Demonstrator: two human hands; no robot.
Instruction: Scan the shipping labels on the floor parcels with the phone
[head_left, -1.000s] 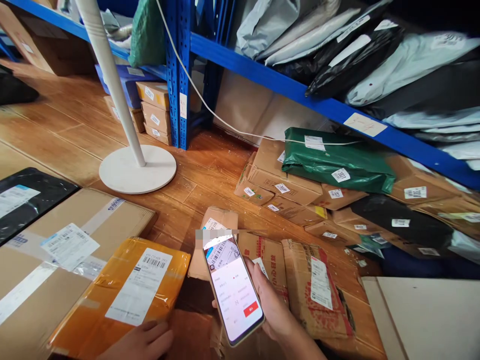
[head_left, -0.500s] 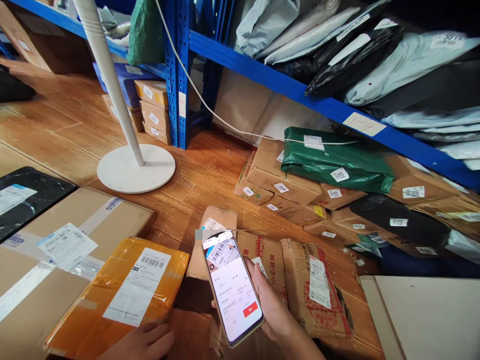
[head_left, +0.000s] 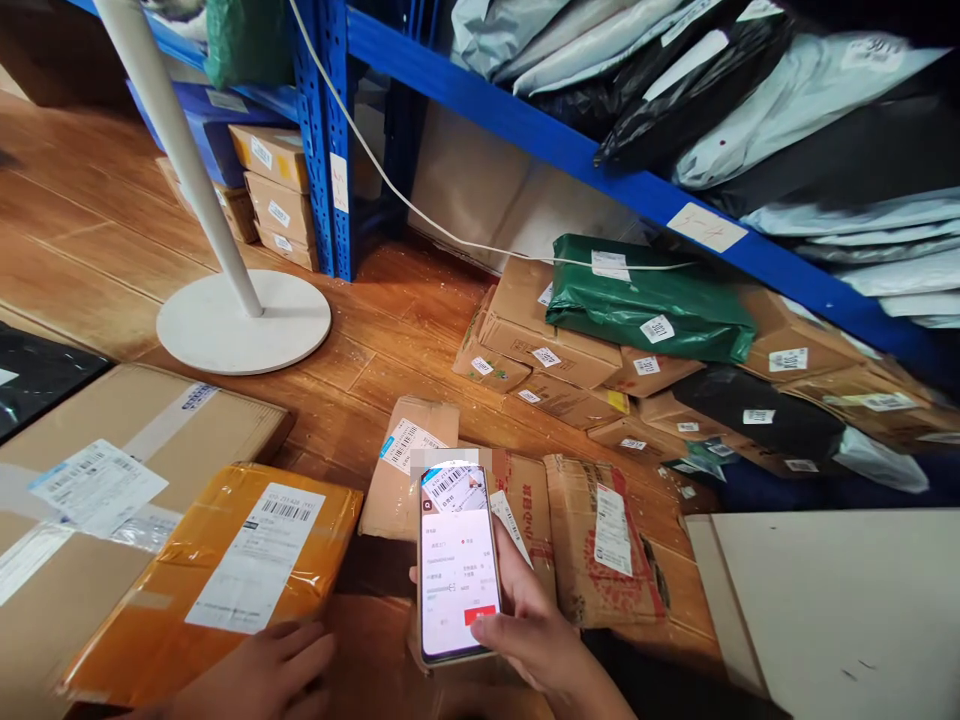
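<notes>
Wood floor under blue shelving, parcels everywhere. My right hand [head_left: 525,625] grips the phone [head_left: 457,560], which has swung from tilted to upright, long axis pointing away toward the boxes, thumb now over the red button. My left hand [head_left: 262,675] rests, fingers loose, on the yellow parcel [head_left: 217,575].

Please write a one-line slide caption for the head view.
Right hand holds a phone over parcels; left hand rests on a yellow package.
</notes>
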